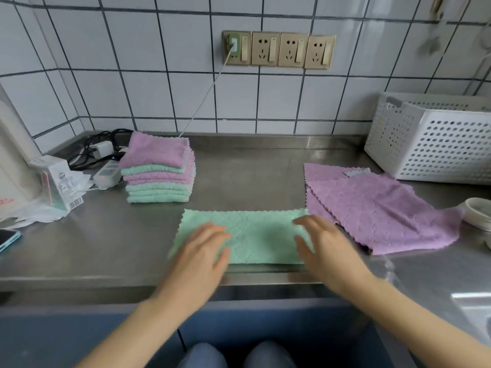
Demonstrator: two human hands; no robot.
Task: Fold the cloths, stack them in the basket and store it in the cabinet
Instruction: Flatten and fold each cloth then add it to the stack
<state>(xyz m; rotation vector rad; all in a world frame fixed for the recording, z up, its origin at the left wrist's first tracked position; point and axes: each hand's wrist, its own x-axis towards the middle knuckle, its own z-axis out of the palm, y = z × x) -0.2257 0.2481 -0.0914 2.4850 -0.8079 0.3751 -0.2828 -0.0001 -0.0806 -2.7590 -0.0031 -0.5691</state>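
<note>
A green cloth, folded into a long strip, lies near the front edge of the steel counter. My left hand rests flat on its left end and my right hand rests flat on its right end, fingers straight. A stack of several folded purple and green cloths stands at the back left. Unfolded purple cloths lie spread at the right. The white perforated basket stands at the back right.
A power strip, chargers and cables lie in the back left corner beside a small carton. A phone sits at the left edge. White bowls stand at the far right. Wall sockets are above.
</note>
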